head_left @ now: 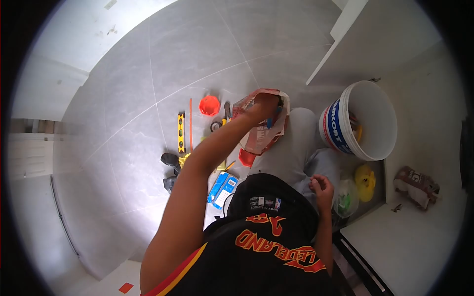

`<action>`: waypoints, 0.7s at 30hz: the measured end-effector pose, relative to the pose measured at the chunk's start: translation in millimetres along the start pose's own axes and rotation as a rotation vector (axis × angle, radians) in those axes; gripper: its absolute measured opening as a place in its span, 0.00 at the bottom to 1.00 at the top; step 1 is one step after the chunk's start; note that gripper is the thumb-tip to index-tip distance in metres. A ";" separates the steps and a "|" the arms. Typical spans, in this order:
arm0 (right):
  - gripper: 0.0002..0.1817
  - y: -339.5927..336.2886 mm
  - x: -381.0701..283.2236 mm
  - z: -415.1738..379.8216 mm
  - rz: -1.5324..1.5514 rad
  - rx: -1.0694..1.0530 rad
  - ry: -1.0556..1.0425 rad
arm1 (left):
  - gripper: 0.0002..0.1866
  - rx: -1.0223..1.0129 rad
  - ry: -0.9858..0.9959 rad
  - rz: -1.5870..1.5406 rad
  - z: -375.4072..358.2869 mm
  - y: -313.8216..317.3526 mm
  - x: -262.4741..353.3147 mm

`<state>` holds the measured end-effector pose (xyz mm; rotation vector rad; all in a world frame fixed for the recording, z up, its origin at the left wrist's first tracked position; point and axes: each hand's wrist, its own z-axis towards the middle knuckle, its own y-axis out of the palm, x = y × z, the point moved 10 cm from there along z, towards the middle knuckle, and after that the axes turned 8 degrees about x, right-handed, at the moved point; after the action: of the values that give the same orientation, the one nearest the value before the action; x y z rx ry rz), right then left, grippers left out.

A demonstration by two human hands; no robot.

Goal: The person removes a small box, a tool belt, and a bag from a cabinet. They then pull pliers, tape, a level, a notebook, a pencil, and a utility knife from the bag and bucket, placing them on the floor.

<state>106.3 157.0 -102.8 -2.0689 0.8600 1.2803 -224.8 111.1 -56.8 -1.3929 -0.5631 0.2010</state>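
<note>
My left hand (pixel 266 106) reaches into the mouth of a red and white paper bag (pixel 256 140) on the floor by my leg. Its fingers are bent and partly hidden by the bag; something blue (pixel 269 123) shows beside them, too little to name. Above my lap is my right hand (pixel 322 187), its fingers loosely curled with a gap to the thumb and nothing visible in them. Close to the bag lie an orange-red octagonal cup (pixel 209 105), a red plastic piece (pixel 246 157) and a roll of tape (pixel 216 126).
A yellow spirit level (pixel 181 133) and a thin orange strip (pixel 191 123) lie to the left, near dark gloves (pixel 170 163) and a blue-white packet (pixel 223 188). A white bucket (pixel 340 123) tilts at right. Beyond are a yellow object (pixel 365 182) and a brown bag (pixel 417 186).
</note>
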 end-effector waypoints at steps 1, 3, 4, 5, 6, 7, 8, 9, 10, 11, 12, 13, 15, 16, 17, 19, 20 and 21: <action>0.11 2.5 -1.3 0.4 -0.002 -0.012 -0.005 | 0.10 -0.120 -0.017 0.024 -2.6 -0.5 2.2; 0.10 4.3 -6.0 1.2 -0.005 -0.007 0.002 | 0.11 -0.084 0.037 -0.069 -17.8 -32.1 15.1; 0.10 5.6 -8.6 1.3 -0.009 0.002 0.009 | 0.12 -0.046 0.093 -0.163 -29.0 -53.4 23.7; 0.10 6.5 -8.6 1.5 -0.010 -0.014 0.015 | 0.12 -0.049 0.077 -0.160 -41.7 -71.9 22.8; 0.10 2.5 -8.9 4.1 -0.043 -0.003 -0.003 | 0.12 0.064 0.106 -0.232 -56.1 -105.1 24.3; 0.10 2.6 -8.2 6.5 -0.074 -0.006 -0.017 | 0.11 0.176 0.123 -0.294 -74.3 -139.5 20.9; 0.10 1.1 -8.4 6.6 -0.086 0.008 -0.005 | 0.11 0.161 0.073 -0.272 -92.9 -163.9 12.5; 0.10 0.8 -8.0 7.7 -0.095 0.014 0.007 | 0.10 0.096 -0.132 -0.466 -112.5 -182.6 -9.0; 0.11 -0.1 -2.3 11.7 -0.097 -0.007 0.010 | 0.09 0.046 -0.342 -0.655 -138.3 -190.7 -33.6; 0.11 -1.5 4.8 13.5 -0.098 -0.021 0.012 | 0.07 0.156 -0.304 -0.695 -165.7 -206.2 -49.4; 0.11 4.7 10.1 13.5 -0.091 -0.063 0.029 | 0.08 0.216 -0.359 -0.736 -195.1 -210.2 -70.0; 0.11 3.8 10.8 14.7 -0.071 -0.049 0.030 | 0.08 0.278 -0.399 -0.786 -222.1 -211.9 -89.4; 0.12 -2.2 12.3 15.9 -0.061 -0.003 0.029 | 0.06 0.323 -0.657 -0.836 -284.6 -192.4 -134.4; 0.11 1.2 17.0 17.9 -0.072 -0.040 0.047 | 0.07 0.291 -0.719 -0.758 -313.1 -177.2 -152.0; 0.11 0.2 16.6 19.6 -0.083 -0.062 0.061 | 0.08 0.255 -0.764 -0.686 -339.0 -156.9 -168.9; 0.12 -0.1 3.0 17.2 -0.134 -0.011 0.041 | 0.08 0.336 -0.909 -0.554 -397.4 -106.3 -204.3; 0.12 3.1 3.5 17.6 -0.105 -0.026 0.064 | 0.08 0.401 -0.929 -0.411 -426.8 -83.5 -219.7; 0.12 7.4 4.0 18.0 -0.073 -0.050 0.088 | 0.09 0.442 -0.951 -0.287 -460.9 -54.3 -236.9</action>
<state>92.0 164.6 -114.4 -2.1890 0.7898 1.1916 -213.2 -408.1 -98.0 -0.7073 -1.3949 0.7229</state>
